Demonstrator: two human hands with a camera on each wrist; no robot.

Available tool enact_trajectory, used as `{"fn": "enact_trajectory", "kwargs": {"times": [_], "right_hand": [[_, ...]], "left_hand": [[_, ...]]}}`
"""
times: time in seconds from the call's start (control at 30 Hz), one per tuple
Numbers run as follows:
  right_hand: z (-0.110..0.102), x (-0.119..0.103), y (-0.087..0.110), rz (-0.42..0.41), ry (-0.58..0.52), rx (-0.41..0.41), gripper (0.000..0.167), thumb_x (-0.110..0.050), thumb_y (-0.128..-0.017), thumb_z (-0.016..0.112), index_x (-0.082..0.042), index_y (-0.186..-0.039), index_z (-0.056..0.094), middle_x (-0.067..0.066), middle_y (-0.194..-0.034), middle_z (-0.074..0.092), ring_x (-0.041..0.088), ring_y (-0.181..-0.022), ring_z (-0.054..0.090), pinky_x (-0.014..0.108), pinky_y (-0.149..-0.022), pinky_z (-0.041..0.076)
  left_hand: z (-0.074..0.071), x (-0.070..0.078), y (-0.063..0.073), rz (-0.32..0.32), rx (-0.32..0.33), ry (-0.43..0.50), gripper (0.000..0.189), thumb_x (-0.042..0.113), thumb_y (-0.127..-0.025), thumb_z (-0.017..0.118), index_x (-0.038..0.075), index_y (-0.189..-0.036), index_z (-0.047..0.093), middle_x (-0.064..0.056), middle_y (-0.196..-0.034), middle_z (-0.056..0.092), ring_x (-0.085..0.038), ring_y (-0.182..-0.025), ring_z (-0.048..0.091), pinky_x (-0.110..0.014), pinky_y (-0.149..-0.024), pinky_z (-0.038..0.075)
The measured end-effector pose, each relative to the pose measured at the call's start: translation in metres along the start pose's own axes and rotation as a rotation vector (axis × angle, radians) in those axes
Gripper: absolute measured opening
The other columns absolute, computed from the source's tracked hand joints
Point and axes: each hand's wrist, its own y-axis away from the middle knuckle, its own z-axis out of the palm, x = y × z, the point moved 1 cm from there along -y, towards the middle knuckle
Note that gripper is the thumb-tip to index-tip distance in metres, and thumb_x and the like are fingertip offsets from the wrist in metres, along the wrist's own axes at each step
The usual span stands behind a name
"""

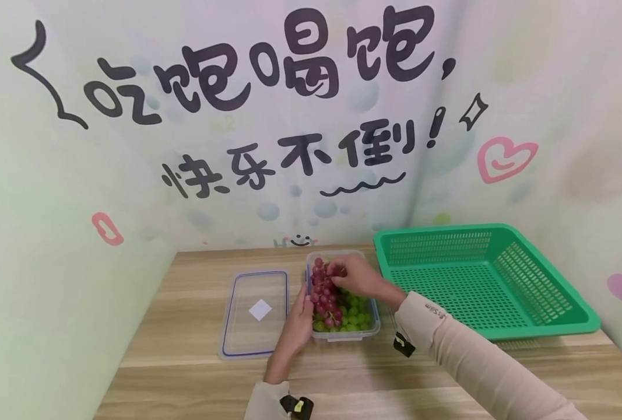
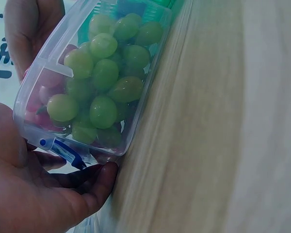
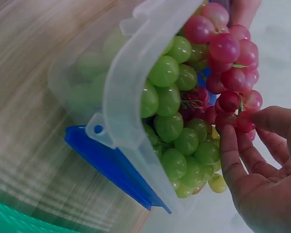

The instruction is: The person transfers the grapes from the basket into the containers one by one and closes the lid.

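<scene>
A clear plastic food container [image 1: 345,336] with blue side latches holds green grapes [image 1: 354,315] and, on top along its left side, a bunch of red grapes [image 1: 323,297]. My left hand [image 1: 301,315] grips the container's left side; in the left wrist view its bent fingers [image 2: 99,187] lie by the blue latch [image 2: 63,151]. Over the far part of the container, my right hand [image 1: 358,275] pinches the red bunch between thumb and fingers, clearest in the right wrist view, where the red grapes [image 3: 233,63] lie above the green ones.
The container's clear lid [image 1: 242,332], with a blue seal and a white square label, lies flat on the wooden table [image 1: 185,373] to the left. A large green plastic basket [image 1: 463,291] stands to the right. A printed wall hanging [image 1: 269,221] closes off the back.
</scene>
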Motion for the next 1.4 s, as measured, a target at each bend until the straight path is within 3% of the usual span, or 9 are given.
{"fn": "enact_trajectory", "kwargs": {"times": [0.23, 0.43, 0.6, 0.87, 1.4], "right_hand": [[0.005, 0.005, 0.003, 0.038, 0.099, -0.023, 0.007, -0.006, -0.093, 0.066, -0.008, -0.095, 0.073, 0.004, -0.091, 0.071, 0.011, -0.08, 0.063, 0.025, -0.07, 0.057], [0.003, 0.006, 0.005, 0.053, 0.06, -0.003, 0.007, -0.009, -0.094, 0.066, -0.009, -0.095, 0.073, 0.004, -0.095, 0.071, 0.012, -0.08, 0.061, 0.026, -0.069, 0.055], [0.0, 0.002, 0.005, 0.015, 0.058, -0.001, 0.006, -0.009, -0.094, 0.066, -0.009, -0.095, 0.072, 0.004, -0.096, 0.071, 0.012, -0.082, 0.062, 0.026, -0.069, 0.056], [-0.005, -0.001, 0.004, 0.001, 0.059, 0.036, 0.009, -0.008, -0.094, 0.066, -0.009, -0.1, 0.073, 0.007, -0.105, 0.071, 0.021, -0.098, 0.067, 0.032, -0.08, 0.06], [-0.011, 0.001, 0.009, 0.039, 0.015, 0.081, 0.014, -0.007, -0.093, 0.066, -0.006, -0.105, 0.072, 0.01, -0.107, 0.071, 0.023, -0.096, 0.069, 0.034, -0.079, 0.061]], "left_hand": [[0.0, 0.0, 0.0, 0.001, 0.01, -0.006, 0.054, 0.024, -0.11, 0.024, -0.001, -0.157, 0.019, -0.025, -0.16, 0.024, -0.042, -0.148, 0.023, -0.056, -0.121, 0.018], [0.0, 0.001, 0.001, 0.007, 0.013, -0.016, 0.053, 0.024, -0.11, 0.024, -0.001, -0.156, 0.02, -0.025, -0.159, 0.025, -0.043, -0.147, 0.024, -0.056, -0.121, 0.019], [0.0, 0.0, -0.001, 0.002, 0.013, -0.007, 0.053, 0.024, -0.109, 0.025, -0.001, -0.157, 0.02, -0.025, -0.16, 0.025, -0.042, -0.147, 0.024, -0.055, -0.121, 0.019], [0.0, 0.001, -0.002, -0.001, 0.016, -0.008, 0.053, 0.023, -0.109, 0.026, 0.0, -0.157, 0.02, -0.024, -0.16, 0.025, -0.042, -0.147, 0.025, -0.056, -0.121, 0.02], [-0.002, -0.002, -0.003, 0.027, -0.003, 0.035, 0.052, 0.017, -0.108, 0.026, -0.001, -0.156, 0.02, -0.022, -0.16, 0.025, -0.038, -0.148, 0.023, -0.054, -0.122, 0.018]]}}
